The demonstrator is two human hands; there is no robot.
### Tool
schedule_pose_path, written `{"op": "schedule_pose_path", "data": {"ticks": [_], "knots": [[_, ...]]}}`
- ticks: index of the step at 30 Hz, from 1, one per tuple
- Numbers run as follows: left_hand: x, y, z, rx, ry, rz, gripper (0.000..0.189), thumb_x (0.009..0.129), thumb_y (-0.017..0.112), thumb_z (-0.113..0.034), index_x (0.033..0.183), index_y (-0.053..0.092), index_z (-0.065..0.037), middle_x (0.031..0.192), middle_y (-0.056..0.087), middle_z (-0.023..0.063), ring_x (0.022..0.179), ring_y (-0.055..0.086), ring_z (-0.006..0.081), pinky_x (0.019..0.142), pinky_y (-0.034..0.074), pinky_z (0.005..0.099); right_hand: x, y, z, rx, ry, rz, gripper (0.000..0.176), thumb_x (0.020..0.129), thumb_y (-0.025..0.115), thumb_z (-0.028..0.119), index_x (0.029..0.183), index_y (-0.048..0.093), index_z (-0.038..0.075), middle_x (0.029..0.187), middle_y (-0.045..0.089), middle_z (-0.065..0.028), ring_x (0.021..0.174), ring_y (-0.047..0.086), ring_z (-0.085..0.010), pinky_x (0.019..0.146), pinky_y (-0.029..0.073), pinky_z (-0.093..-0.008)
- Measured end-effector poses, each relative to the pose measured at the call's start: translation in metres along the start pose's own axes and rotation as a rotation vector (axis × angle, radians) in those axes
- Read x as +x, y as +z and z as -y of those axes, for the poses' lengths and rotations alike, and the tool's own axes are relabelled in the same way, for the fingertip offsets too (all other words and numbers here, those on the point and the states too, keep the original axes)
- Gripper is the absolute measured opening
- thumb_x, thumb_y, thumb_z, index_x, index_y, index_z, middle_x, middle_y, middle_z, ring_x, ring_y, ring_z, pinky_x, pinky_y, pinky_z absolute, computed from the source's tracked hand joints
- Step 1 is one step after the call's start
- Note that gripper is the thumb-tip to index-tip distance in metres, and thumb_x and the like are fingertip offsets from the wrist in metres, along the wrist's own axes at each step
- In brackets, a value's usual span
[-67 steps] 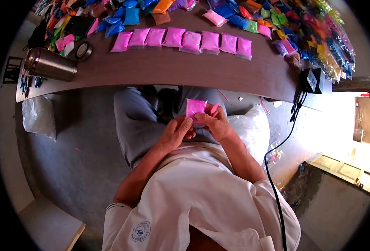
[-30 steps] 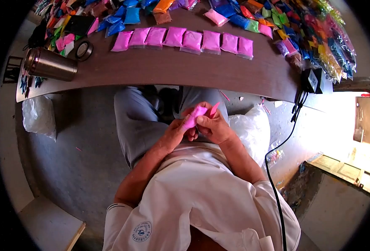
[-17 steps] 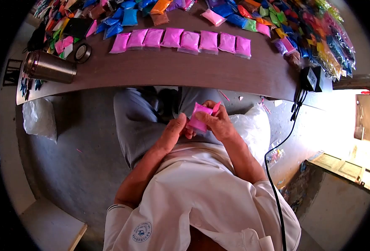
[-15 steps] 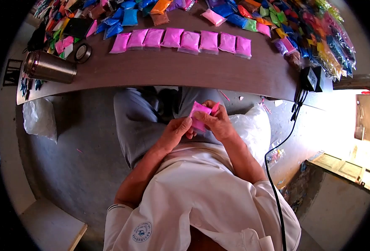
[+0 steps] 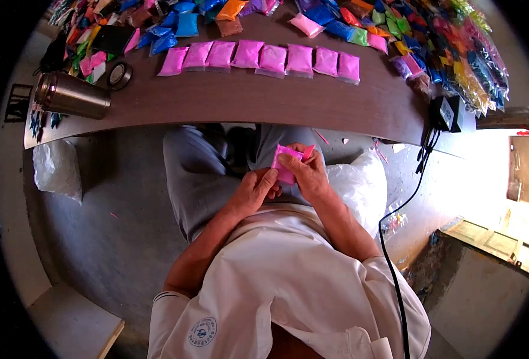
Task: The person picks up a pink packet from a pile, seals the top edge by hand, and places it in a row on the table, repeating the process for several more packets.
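Observation:
Above my lap, both hands hold a small pink packet (image 5: 286,175) in clear plastic. My left hand (image 5: 255,186) pinches its lower left edge between thumb and fingers. My right hand (image 5: 313,178) grips it from the other side, the thumb lying across its face. A small reddish-pink piece (image 5: 308,152) sticks out by the right fingers; I cannot make out what it is. On the table (image 5: 228,99) lies a row of several similar pink packets (image 5: 273,60).
A steel flask (image 5: 76,96) lies at the table's left, beside its round lid (image 5: 119,76). Colourful packets (image 5: 336,29) are heaped along the back. A black adapter (image 5: 445,113) trails a cable at right. Plastic bags (image 5: 360,182) stand on the floor.
My right thumb has shifted slightly over the packet's face, and the packet is tilted a little differently. Both hands keep their hold; the table looks the same.

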State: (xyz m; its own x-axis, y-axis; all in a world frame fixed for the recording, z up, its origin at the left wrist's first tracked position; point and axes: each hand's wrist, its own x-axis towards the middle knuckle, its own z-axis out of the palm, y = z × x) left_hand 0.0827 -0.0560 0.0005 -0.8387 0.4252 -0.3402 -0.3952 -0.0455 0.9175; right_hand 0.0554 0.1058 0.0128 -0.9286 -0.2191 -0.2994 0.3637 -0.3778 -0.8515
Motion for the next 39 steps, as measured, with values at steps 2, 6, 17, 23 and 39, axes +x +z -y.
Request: {"op": "schedule_pose_path", "data": {"ticks": [2, 6, 17, 23, 39], "knots": [[-0.001, 0.0, 0.001, -0.015, 0.008, -0.017, 0.046, 0.094, 0.045, -0.043, 0.09, 0.06, 0.0, 0.068, 0.056, 0.0024, 0.063, 0.052, 0.0085, 0.057, 0.043, 0.0218, 0.0, -0.001, -0.001, -0.004, -0.027, 0.011, 0.014, 0.086, 0.063, 0.016, 0.079, 0.058, 0.005, 0.069, 0.057, 0.0018, 0.058, 0.048, -0.0053, 0.051, 0.038, -0.022], [-0.001, 0.003, -0.007, -0.059, 0.014, -0.056, 0.045, 0.094, 0.046, -0.043, 0.084, 0.059, -0.001, 0.067, 0.054, 0.0019, 0.061, 0.052, 0.0091, 0.055, 0.042, 0.0219, -0.002, 0.001, 0.005, 0.017, 0.018, 0.011, 0.012, 0.087, 0.06, 0.015, 0.081, 0.059, 0.004, 0.069, 0.058, 0.0006, 0.058, 0.05, -0.007, 0.05, 0.04, -0.0232], [-0.001, 0.001, -0.001, -0.104, 0.025, -0.066, 0.043, 0.094, 0.046, -0.041, 0.076, 0.053, -0.003, 0.066, 0.053, 0.0019, 0.06, 0.052, 0.0092, 0.054, 0.042, 0.0219, -0.005, 0.008, 0.005, 0.236, 0.081, 0.071, 0.014, 0.088, 0.049, 0.009, 0.081, 0.054, -0.002, 0.068, 0.059, -0.0118, 0.055, 0.06, -0.021, 0.049, 0.051, -0.0328], [0.0, 0.001, 0.0, -0.109, 0.024, -0.066, 0.043, 0.094, 0.046, -0.042, 0.079, 0.055, -0.003, 0.067, 0.054, 0.0022, 0.061, 0.051, 0.0091, 0.056, 0.042, 0.022, -0.002, 0.008, 0.002, 0.201, 0.08, 0.005, 0.011, 0.088, 0.052, 0.009, 0.082, 0.055, 0.0, 0.068, 0.06, -0.0085, 0.054, 0.059, -0.0181, 0.047, 0.05, -0.0314], [0.0, 0.004, -0.005, -0.06, -0.021, -0.012, 0.045, 0.094, 0.047, -0.043, 0.077, 0.056, -0.002, 0.066, 0.054, 0.0018, 0.061, 0.052, 0.0095, 0.056, 0.042, 0.0232, 0.001, 0.013, 0.007, 0.171, 0.115, -0.153, 0.016, 0.085, 0.059, 0.014, 0.095, 0.058, 0.002, 0.081, 0.06, -0.0028, 0.068, 0.055, -0.0092, 0.059, 0.046, -0.0243]]}}
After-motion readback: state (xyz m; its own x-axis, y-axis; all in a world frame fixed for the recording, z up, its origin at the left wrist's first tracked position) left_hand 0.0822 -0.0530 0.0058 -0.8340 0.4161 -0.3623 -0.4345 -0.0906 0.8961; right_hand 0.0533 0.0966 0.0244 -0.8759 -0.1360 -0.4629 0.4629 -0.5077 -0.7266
